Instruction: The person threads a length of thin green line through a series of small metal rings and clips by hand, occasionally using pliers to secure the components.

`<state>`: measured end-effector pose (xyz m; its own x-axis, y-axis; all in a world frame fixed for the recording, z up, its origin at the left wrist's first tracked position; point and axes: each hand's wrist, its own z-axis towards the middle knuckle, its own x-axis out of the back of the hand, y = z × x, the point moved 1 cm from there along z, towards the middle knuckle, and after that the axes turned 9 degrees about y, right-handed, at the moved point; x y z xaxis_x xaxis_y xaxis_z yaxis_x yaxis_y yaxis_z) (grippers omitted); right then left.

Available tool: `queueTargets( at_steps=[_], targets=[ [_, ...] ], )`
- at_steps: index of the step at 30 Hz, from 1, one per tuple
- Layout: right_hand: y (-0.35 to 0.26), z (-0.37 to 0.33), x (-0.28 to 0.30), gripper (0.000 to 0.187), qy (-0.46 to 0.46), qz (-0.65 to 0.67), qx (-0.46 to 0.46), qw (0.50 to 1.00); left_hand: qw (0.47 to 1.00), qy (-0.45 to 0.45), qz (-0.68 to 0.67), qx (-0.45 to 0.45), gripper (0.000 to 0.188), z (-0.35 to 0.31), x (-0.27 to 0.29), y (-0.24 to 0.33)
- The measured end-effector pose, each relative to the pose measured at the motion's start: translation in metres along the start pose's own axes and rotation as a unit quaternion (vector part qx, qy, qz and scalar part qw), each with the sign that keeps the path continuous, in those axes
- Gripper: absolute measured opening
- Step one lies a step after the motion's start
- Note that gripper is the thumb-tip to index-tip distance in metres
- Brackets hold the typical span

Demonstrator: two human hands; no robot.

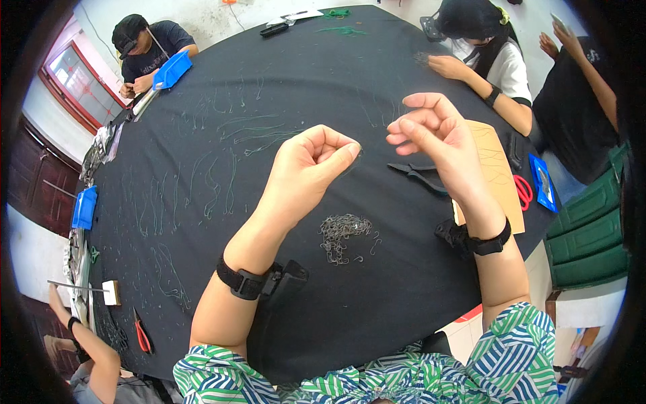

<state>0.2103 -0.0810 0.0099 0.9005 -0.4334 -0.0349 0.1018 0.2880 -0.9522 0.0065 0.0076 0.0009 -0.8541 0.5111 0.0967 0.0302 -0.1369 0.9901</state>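
Note:
My left hand (pixel 311 168) is raised over the black-covered table, thumb and forefinger pinched together. From the pinch trails a thin green line (pixel 348 170); a tiny dark bit shows at the fingertips, too small to make out. To its right my right hand (pixel 441 138) hovers with fingers curved and apart, and I see nothing in it. Below and between my hands lies a heap of small grey metal hooks (pixel 343 229), with a few loose hooks (pixel 375 242) beside it. Dark-handled pliers (pixel 418 176) rest partly behind my right hand.
Lengths of green line (pixel 212 182) lie across the left and middle of the black cloth (pixel 377 323). At right are a cardboard sheet (pixel 494 161), red scissors (pixel 523 192) and a blue packet (pixel 542 182). Red-handled pliers (pixel 142 333) lie at lower left. Other people work around the table.

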Motion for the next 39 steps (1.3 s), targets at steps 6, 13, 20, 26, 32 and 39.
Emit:
queueTargets(
  at_steps=[6,13,20,26,32,39],
  targets=[
    [0.008,-0.003,-0.003,0.030,-0.068,0.011,-0.011,0.998,1.000,-0.026,-0.006,-0.015,0.014,-0.001,0.000,-0.002],
    [0.004,-0.006,-0.005,0.031,-0.084,-0.020,0.016,0.996,0.999,-0.030,0.003,-0.017,0.014,-0.001,0.001,0.000],
    [0.011,-0.006,-0.006,0.023,-0.091,-0.020,0.011,0.996,0.999,-0.044,0.009,-0.010,0.013,-0.001,0.000,-0.001],
    [0.018,-0.005,-0.003,0.017,-0.074,-0.077,0.010,0.994,0.999,-0.042,0.018,0.005,0.014,-0.001,-0.001,-0.002],
    [0.013,-0.006,-0.005,0.016,-0.081,-0.072,-0.007,0.994,0.999,-0.048,0.012,0.005,0.015,0.000,-0.001,-0.003],
    [0.010,-0.008,-0.007,0.017,-0.094,-0.058,0.003,0.994,0.998,-0.054,0.033,0.006,0.014,0.000,-0.001,-0.003]
  ],
)
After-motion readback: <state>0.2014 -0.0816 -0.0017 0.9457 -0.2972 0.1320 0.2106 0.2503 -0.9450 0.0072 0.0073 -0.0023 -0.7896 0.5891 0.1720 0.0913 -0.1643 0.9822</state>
